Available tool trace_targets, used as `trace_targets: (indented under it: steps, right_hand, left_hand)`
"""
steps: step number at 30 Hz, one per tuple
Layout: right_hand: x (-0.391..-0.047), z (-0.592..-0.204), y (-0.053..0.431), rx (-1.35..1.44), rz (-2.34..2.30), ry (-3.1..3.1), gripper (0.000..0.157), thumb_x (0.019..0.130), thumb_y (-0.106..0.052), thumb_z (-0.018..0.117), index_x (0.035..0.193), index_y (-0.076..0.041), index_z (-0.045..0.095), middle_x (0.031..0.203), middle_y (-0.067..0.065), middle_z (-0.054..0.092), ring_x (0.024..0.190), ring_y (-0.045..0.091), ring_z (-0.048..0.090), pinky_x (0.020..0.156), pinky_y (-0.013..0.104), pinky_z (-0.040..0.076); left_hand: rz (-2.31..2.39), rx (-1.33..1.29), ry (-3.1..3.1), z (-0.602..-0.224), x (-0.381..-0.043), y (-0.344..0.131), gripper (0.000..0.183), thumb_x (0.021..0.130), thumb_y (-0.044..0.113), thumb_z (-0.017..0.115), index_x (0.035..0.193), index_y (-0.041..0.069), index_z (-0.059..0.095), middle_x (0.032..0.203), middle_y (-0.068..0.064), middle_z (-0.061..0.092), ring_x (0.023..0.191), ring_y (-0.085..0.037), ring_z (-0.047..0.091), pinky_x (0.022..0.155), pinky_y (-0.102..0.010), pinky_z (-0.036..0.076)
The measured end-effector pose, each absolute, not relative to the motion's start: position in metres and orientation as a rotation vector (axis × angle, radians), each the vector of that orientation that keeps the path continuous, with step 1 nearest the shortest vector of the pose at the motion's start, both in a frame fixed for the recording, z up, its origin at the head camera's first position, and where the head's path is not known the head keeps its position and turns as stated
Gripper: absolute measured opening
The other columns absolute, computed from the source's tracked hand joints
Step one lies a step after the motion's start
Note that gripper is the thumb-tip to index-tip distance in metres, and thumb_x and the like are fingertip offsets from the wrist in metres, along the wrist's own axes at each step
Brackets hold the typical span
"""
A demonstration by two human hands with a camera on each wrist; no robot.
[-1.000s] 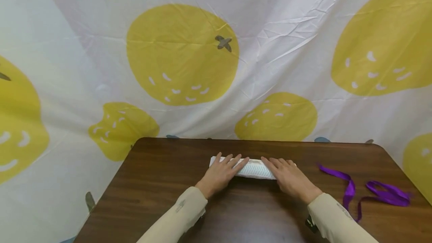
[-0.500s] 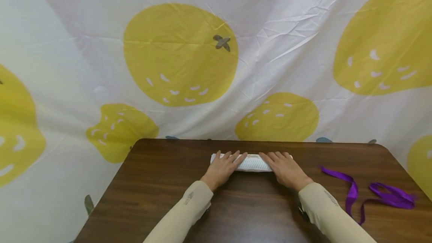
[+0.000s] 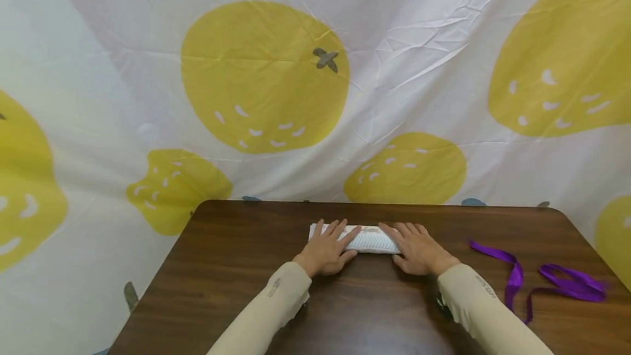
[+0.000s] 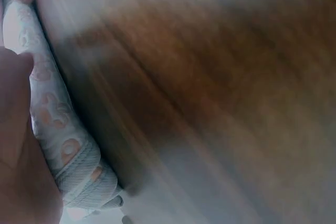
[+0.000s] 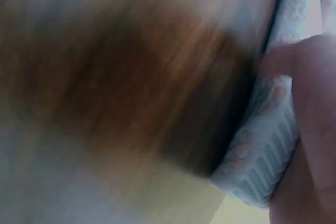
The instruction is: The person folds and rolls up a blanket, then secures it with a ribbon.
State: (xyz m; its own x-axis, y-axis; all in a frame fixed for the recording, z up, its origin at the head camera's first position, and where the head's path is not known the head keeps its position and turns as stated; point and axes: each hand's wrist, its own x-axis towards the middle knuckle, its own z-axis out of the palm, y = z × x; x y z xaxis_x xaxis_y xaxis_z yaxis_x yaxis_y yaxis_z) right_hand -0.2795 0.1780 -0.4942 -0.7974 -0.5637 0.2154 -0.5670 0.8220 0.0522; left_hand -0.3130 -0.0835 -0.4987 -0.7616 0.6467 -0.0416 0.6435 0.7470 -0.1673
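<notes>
Touching 1 bundle (image 3: 372, 241) (prob. cloth): L hand (image 3: 325, 250), R hand (image 3: 419, 250), both outspread; 1 ribbon (image 3: 515, 278).

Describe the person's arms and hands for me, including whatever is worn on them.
The left sleeve and right sleeve are long, plain and pale cream. Each has a small grey marking near the cuff, too small to read. A small dark object shows under the right cuff. The left hand and right hand are ungloved.
</notes>
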Motion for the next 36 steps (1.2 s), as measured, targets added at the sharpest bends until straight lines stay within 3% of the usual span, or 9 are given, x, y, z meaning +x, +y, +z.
trace_targets:
  steps: [3, 7, 14, 28, 31, 36]
  right_hand:
    - [-0.278, -0.497, 0.177, 0.874, 0.144, -2.783, 0.068, 0.094, -0.037, 0.064, 0.148, -0.004, 0.038, 0.133, 0.02, 0.052, 0.122, 0.041, 0.051, 0.099, 0.063, 0.038]
    - [-0.278, -0.504, 0.178, 0.865, 0.189, -2.746, 0.063, 0.099, -0.041, 0.056, 0.148, -0.005, 0.039, 0.133, 0.02, 0.052, 0.122, 0.041, 0.05, 0.1, 0.063, 0.036]
    - [-0.277, -0.505, 0.177, 0.847, 0.206, -2.715, 0.062, 0.097, -0.038, 0.06, 0.146, -0.005, 0.043, 0.13, 0.019, 0.054, 0.12, 0.04, 0.052, 0.099, 0.063, 0.037]
    - [-0.256, -0.485, 0.187, 0.765, 0.337, -2.781, 0.06, 0.096, -0.035, 0.065, 0.145, -0.006, 0.048, 0.142, 0.026, 0.048, 0.132, 0.044, 0.042, 0.106, 0.066, 0.029]
    - [-0.247, -0.477, 0.194, 0.722, 0.354, -2.777, 0.059, 0.094, -0.031, 0.068, 0.144, -0.006, 0.049, 0.14, 0.026, 0.049, 0.13, 0.046, 0.043, 0.104, 0.067, 0.031]
    - [-0.229, -0.46, 0.213, 0.578, 0.349, -2.735, 0.052, 0.089, -0.022, 0.073, 0.134, -0.002, 0.056, 0.123, 0.023, 0.06, 0.112, 0.044, 0.056, 0.089, 0.065, 0.044]
  left_hand:
    - [0.245, -1.067, -2.914, -0.501, -0.313, -0.084, 0.056, 0.107, 0.048, 0.023, 0.16, 0.035, 0.008, 0.163, -0.006, 0.024, 0.148, -0.023, 0.026, 0.12, -0.053, 0.018]
    - [0.232, -1.065, -2.887, -0.505, -0.313, -0.083, 0.054, 0.108, 0.044, 0.024, 0.159, 0.034, 0.011, 0.162, -0.006, 0.027, 0.147, -0.024, 0.029, 0.119, -0.053, 0.02]
    - [0.237, -1.054, -2.878, -0.503, -0.312, -0.083, 0.053, 0.108, 0.044, 0.025, 0.159, 0.036, 0.014, 0.162, -0.004, 0.029, 0.146, -0.023, 0.031, 0.119, -0.052, 0.021]
    - [0.202, -1.044, -2.876, -0.506, -0.312, -0.084, 0.053, 0.108, 0.044, 0.024, 0.159, 0.036, 0.013, 0.161, -0.003, 0.03, 0.145, -0.022, 0.032, 0.119, -0.052, 0.021]
    - [0.193, -1.042, -2.87, -0.507, -0.312, -0.084, 0.053, 0.108, 0.044, 0.025, 0.159, 0.036, 0.014, 0.16, -0.003, 0.031, 0.145, -0.022, 0.032, 0.119, -0.052, 0.021]
    - [0.183, -1.04, -2.858, -0.509, -0.312, -0.083, 0.053, 0.108, 0.044, 0.026, 0.159, 0.036, 0.015, 0.16, -0.003, 0.032, 0.144, -0.022, 0.033, 0.118, -0.052, 0.021]
